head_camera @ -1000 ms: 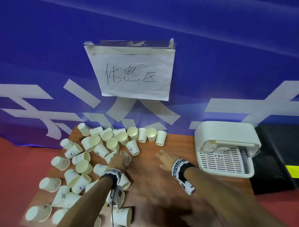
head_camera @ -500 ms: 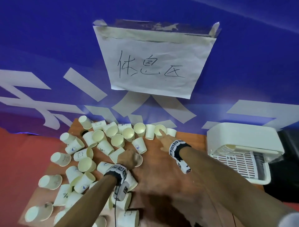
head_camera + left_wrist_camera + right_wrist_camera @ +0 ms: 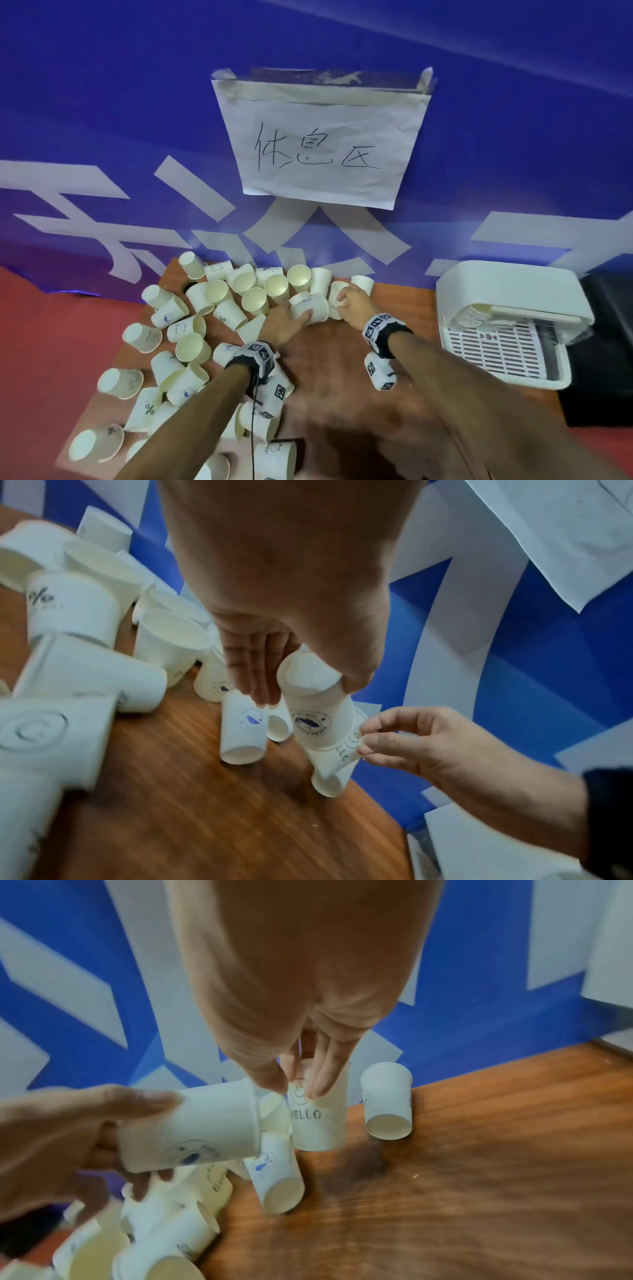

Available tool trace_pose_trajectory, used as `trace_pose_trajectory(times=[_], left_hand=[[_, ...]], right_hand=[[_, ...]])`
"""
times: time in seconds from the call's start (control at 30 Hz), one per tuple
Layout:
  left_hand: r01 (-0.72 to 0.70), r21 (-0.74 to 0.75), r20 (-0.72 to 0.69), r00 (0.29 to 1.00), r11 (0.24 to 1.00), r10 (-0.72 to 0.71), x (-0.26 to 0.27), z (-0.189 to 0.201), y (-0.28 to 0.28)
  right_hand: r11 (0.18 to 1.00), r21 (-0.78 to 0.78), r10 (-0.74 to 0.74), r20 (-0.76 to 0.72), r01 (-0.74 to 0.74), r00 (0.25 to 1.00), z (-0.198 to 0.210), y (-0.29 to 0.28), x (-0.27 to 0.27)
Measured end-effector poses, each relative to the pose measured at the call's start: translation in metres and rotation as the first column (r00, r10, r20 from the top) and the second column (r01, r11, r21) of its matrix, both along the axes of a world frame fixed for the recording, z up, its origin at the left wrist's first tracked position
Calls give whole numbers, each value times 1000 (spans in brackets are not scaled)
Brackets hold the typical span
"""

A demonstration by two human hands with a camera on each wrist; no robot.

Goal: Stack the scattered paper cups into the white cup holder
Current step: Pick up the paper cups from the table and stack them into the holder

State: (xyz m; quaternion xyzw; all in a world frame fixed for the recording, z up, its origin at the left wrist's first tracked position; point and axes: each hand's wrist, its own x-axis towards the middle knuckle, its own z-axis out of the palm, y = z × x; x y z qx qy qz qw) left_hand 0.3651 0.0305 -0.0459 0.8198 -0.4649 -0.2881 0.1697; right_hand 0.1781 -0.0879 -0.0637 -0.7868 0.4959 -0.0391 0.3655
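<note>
Now | left hand (image 3: 284,322) grips blue-logo paper cup (image 3: 313,308) | right hand (image 3: 352,303) pinches white "HELLO" cup (image 3: 316,1110)

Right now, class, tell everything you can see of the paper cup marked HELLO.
The HELLO cup is white paper with a drawn smiley above grey lettering. It stands upside down at the wooden table's far edge by the blue backdrop. The right hand pinches its wall with thumb and fingers. The left hand's tilted cup meets it.
</note>
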Motion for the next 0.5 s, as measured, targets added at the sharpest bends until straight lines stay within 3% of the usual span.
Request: trace_pose_trajectory(times=[0.13, 0.2, 0.4, 0.5], left_hand=[[3, -4, -118, 993, 1000, -4, -31, 2, -12], [91, 22, -125, 988, 996, -88, -55, 12, -15], [324, -170, -247, 900, 931, -359, -125, 39, -18], [310, -202, -284, 889, 929, -358, -153, 48, -17]], right_hand=[[976, 45, -219, 231, 215, 948, 18, 16, -29], [953, 45, -297, 321, 299, 899, 24, 22, -45], [916, -2, -369, 380, 400, 848, 43, 33, -92], [891, -23, -402, 420, 453, 814, 54, 38, -121]])
